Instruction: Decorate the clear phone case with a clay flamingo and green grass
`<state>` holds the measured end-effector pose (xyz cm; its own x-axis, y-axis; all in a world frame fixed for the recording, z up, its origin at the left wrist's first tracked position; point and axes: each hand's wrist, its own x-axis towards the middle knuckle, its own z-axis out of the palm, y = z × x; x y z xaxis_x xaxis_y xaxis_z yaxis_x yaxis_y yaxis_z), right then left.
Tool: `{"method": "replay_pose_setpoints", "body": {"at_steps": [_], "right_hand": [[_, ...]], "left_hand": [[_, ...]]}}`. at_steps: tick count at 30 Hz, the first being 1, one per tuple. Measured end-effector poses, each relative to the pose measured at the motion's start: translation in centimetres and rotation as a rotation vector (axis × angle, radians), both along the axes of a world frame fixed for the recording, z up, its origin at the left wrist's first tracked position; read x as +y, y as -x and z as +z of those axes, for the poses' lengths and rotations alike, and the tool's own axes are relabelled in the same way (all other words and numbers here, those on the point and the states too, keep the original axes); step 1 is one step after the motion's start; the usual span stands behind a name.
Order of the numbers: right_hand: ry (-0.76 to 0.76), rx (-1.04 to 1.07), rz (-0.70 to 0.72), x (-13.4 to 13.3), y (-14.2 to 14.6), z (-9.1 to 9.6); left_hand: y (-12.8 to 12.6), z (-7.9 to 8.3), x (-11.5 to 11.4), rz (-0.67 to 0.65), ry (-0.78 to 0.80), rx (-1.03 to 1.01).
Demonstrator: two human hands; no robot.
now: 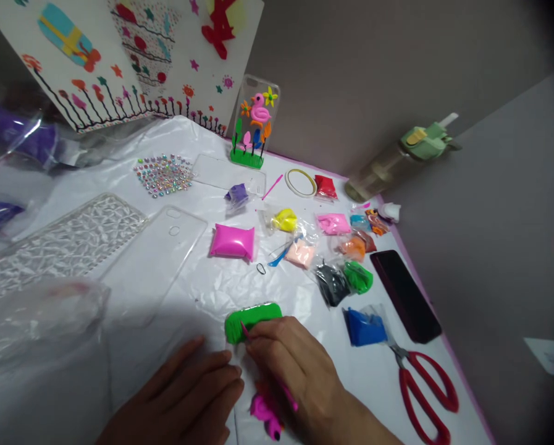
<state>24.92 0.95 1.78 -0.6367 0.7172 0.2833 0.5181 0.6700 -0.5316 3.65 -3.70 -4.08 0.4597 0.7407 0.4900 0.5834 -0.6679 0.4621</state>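
Got a thin pink tool (pixel 245 330) pinched in the right hand (pixel 295 364), fingers curled closed, with its tip down at a green clay slab (pixel 260 313) just past the fingertips. Got the left hand (pixel 188 395) lying open, back up, fingers stretched out, just beside the slab's near left corner. Can't tell about actual contact there. Can also spot a magenta clay figure (pixel 264 409) partly tucked under the right hand.

Pretty roomy straight ahead of both hands: bare white sheeting (pixel 212 287) up to a small black loop (pixel 260 269) and a magenta packet (pixel 233 241). Tighter to the right of the right hand, with red-handled scissors (pixel 399 353), a blue packet (pixel 367 327) and a black phone (pixel 406 296) before the pink table edge (pixel 462 374). Out past the left hand, got a clear phone case (pixel 165 253) lying flat.

Wrinkly and a bit shiny, that sheeting. Farther off from the hands, can see a patch of tiny gems (pixel 163 175), a decorated phone case (pixel 258 111) propped up, a bottle (pixel 381 173) off right, then a painted board (pixel 179 62) and a plain grey wall (pixel 341 80) at the back.
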Motion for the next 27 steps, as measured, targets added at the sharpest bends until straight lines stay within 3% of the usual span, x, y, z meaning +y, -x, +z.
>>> {"method": "replay_pose_setpoints", "body": {"at_steps": [5, 27], "right_hand": [[-0.053, -0.022, -0.01, 0.2, 0.2, 0.0], [-0.023, -0.042, 0.022, -0.4, -0.3, 0.1]], "left_hand": [[-0.1, 0.2, 0.1, 0.03, 0.0, -0.017], [-0.5, 1.2, 0.7, 0.033, 0.002, -0.038]]}}
